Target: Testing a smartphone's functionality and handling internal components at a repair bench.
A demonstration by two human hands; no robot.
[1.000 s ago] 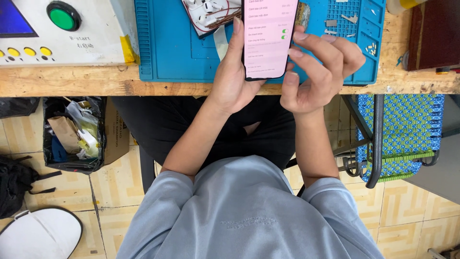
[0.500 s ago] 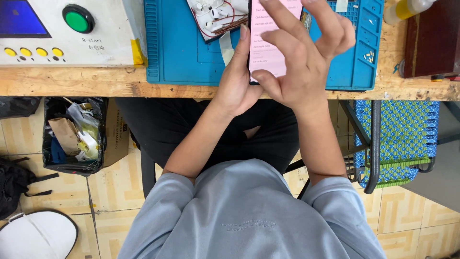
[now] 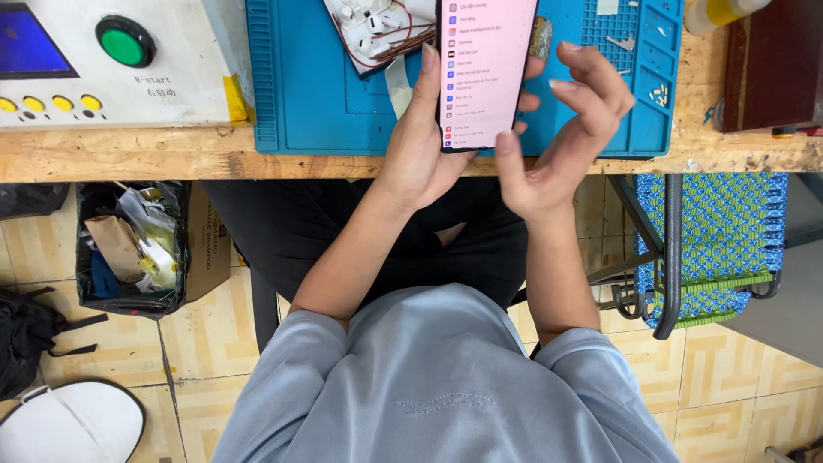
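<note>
The left hand (image 3: 422,154) grasps a phone (image 3: 485,69) from behind and along its left edge, thumb lying up that edge, the lit pinkish screen with its list of small rows facing up toward the camera. The phone is held upright over the near edge of the bench (image 3: 171,154), its lower end just past the front lip and its upper end over the blue mat (image 3: 317,94). The right hand (image 3: 557,129) is loose and holds nothing: its fingers curl in the air just right of the phone, the thumb tip close to the phone's lower right corner, though whether it touches cannot be told. Behind the phone, at the far edge of the mat, lies a white opened device (image 3: 377,30) with red wires, partly cut off by the frame. The mat's right part is a grid of small trays (image 3: 639,51) with a few tiny metal parts. At the bench's left end sits a pale control box (image 3: 120,64) with a green round button, a row of yellow buttons and a blue screen. At the right end stands a dark brown box (image 3: 771,60) and, beyond it, a bottle (image 3: 716,13) with a yellow band. Under the bench to the left is a black bin (image 3: 129,249) full of scraps; to the right, a chair (image 3: 711,240) woven in blue and green.
</note>
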